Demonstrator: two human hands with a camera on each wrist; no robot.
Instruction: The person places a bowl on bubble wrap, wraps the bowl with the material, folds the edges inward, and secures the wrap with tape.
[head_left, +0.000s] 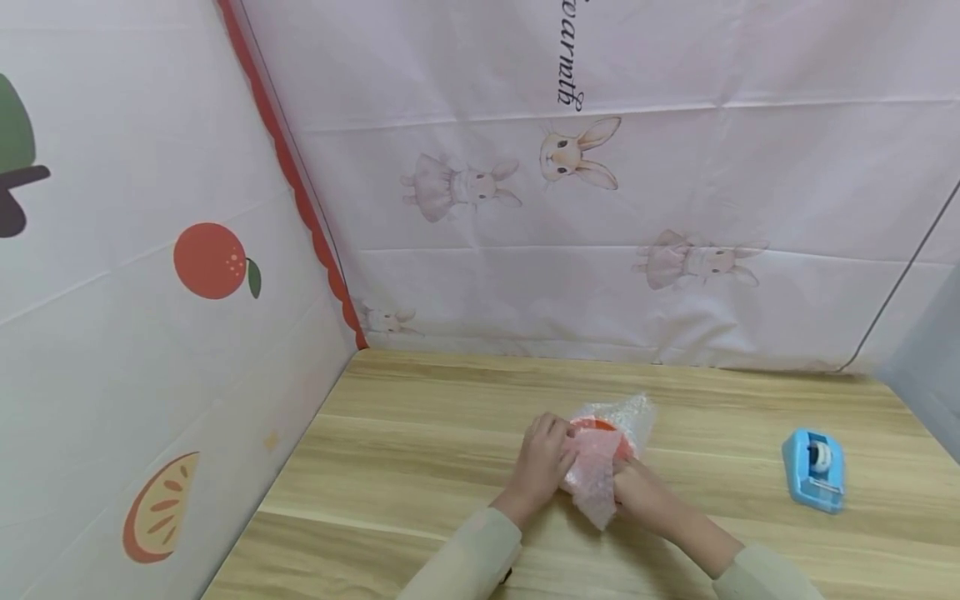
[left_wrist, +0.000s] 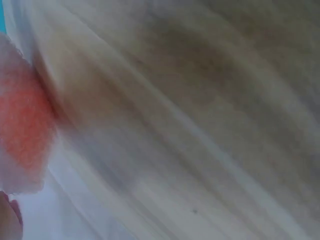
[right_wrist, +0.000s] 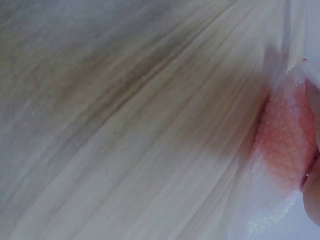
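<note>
A round orange-red object [head_left: 597, 424], perhaps a bowl, sits in a sheet of clear bubble wrap [head_left: 592, 479] in the middle of the table. One flap of the wrap is folded over its front, and another corner sticks up behind. My left hand [head_left: 538, 462] grips the bundle at its left side, fingers on the wrap. On the right side my right hand [head_left: 647, 495] holds the wrap and the object's edge. The wrist views show the red bubble wrap [right_wrist: 282, 137] only at their borders, with fingertips [right_wrist: 313, 197] against it at the right. Most of the object is hidden.
A light blue tape dispenser [head_left: 815, 471] with a white roll stands to the right on the wooden table [head_left: 420, 442]. Printed cloth hangs behind the table [head_left: 480, 283] and along its left side [head_left: 90, 375].
</note>
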